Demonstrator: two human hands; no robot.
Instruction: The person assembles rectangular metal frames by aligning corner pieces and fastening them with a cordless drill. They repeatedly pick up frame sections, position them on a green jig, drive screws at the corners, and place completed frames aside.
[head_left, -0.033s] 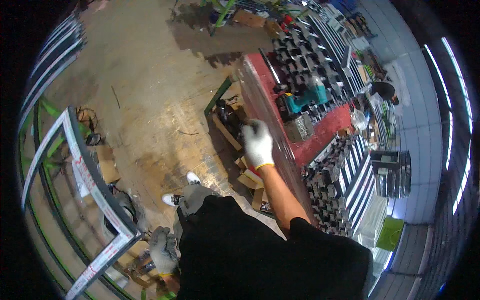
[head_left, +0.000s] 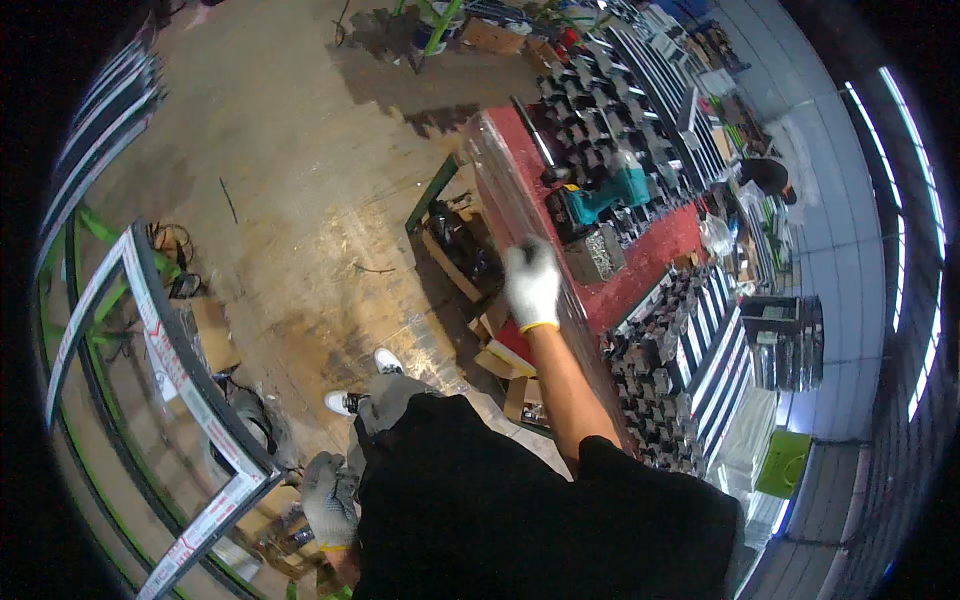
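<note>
My right hand (head_left: 532, 283), in a white glove, reaches out over the near edge of a red workbench (head_left: 655, 250). It lies on or just above a long clear strip (head_left: 500, 175) that runs along that edge; motion blur hides the fingers' grip. A teal cordless drill (head_left: 600, 200) and a small grey box of screws (head_left: 597, 252) sit on the bench just right of the hand. My left hand (head_left: 328, 500), in a grey glove, hangs low at my side with loose fingers, holding nothing, close to the corner of a white window frame (head_left: 160, 350).
Rows of dark metal profiles (head_left: 600, 90) cover the bench's far part and racks (head_left: 680, 340) to the right. Cardboard boxes (head_left: 500, 360) and tools lie under the bench. Another person (head_left: 768, 175) bends at the far right. Stained concrete floor (head_left: 300, 150) spreads to the left.
</note>
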